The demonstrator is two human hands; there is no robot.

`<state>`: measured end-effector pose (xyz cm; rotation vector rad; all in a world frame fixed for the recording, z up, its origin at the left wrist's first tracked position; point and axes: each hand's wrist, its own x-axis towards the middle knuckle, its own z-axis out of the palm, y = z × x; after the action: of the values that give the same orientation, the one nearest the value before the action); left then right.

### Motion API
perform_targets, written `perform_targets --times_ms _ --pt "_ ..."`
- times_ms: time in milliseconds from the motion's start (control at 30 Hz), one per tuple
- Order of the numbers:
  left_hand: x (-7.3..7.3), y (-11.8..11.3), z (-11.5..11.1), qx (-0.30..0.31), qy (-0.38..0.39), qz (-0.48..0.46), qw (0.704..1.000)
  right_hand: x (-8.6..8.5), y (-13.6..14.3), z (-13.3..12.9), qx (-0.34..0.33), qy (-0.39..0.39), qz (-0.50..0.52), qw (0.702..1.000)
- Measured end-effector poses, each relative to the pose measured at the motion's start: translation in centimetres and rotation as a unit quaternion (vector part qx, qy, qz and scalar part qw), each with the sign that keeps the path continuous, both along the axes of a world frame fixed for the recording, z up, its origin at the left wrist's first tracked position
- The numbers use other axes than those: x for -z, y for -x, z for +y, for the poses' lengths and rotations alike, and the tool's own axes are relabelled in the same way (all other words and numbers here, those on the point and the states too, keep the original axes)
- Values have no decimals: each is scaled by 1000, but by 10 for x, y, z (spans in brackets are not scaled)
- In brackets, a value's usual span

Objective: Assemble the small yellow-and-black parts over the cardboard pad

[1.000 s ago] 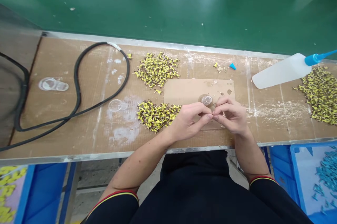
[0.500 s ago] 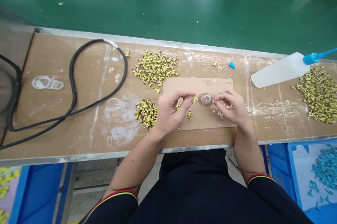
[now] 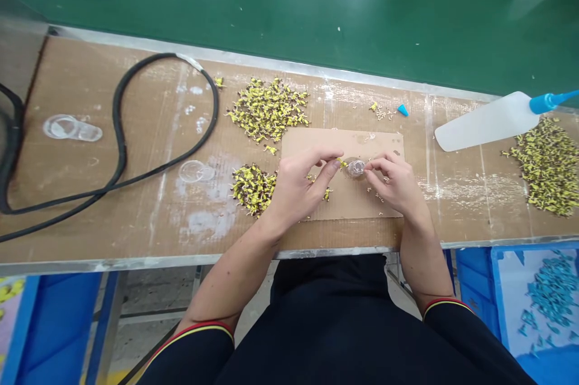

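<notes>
My left hand [image 3: 304, 189] pinches a small yellow piece [image 3: 342, 163] between thumb and forefinger, at the left side of a small clear round dish [image 3: 356, 168]. On the dish's right, my right hand [image 3: 392, 181] has thumb and fingertips pressed together; what they hold is too small to name. Both hands are above a flat cardboard sheet [image 3: 348, 210]. Tiny pale bits [image 3: 379, 196] lie beside my right hand. A heap of yellow and dark pieces [image 3: 253, 190] sits to the left of my left hand, with a larger heap [image 3: 270, 110] behind it.
A white bottle with a blue nozzle [image 3: 488, 124] lies at the right, near another yellow heap [image 3: 547, 168]. A blue cap [image 3: 403, 110] is behind the sheet. At the left are a looped black cable [image 3: 121, 131] and clear plastic dishes [image 3: 72, 128]. Blue bins [image 3: 479, 282] stand below the table.
My left hand has moved right, bringing the yellow piece to the clear dish. My right fingertips are now closer to the dish's edge. The camera view has shifted slightly.
</notes>
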<state>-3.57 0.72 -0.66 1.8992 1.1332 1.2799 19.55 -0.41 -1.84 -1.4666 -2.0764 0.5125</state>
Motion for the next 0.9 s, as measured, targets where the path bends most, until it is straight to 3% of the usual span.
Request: perform_targets --times_ms 600,900 --pt "-1 0 -1 4 -21 6 1000 1 3 0 -7 -15 -1 1000" --pt "-2 -5 -5 39 10 -26 999 -8 2 -6 11 -44 156 987"
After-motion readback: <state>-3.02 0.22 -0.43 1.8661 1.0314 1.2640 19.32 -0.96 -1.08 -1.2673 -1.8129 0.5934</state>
